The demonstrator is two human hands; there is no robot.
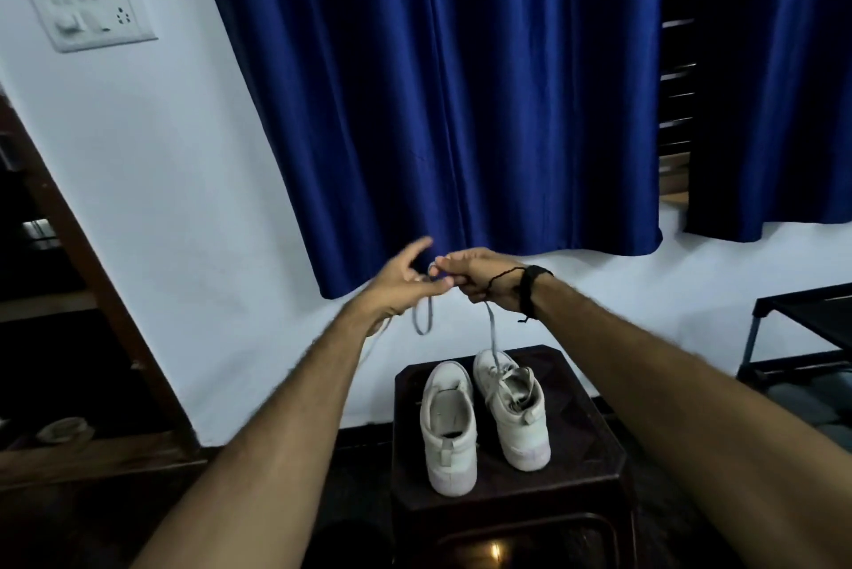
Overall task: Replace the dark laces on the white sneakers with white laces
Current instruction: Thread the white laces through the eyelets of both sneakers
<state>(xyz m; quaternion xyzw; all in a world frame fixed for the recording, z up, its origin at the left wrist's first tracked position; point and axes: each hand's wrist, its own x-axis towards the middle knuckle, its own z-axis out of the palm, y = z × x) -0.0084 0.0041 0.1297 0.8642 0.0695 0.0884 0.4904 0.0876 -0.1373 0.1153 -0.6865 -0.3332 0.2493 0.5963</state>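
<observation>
We see a big blue curtain (461, 84) that hangs on the pale wall (152, 163), and under it a dark stool (581, 444) stands on the floor. Both bare arms reach forward and up, and they meet in front of the lower edge of the curtain, high above the stool.

The right hand (479, 276) has a dark band at the wrist; its fingers are curled and they pinch the pale lace (491, 329) near its upper end. The left hand (405, 280) is just beside it: the index finger points up and away, the other fingers are bent around a hanging loop of the same lace. The two hands almost touch.

On the stool two white sneakers stand side by side, heels toward us. The left sneaker (447, 430) has no lace in it. The right sneaker (516, 412) is tilted a little, and the lace goes from its eyelets straight up to the right hand.
</observation>
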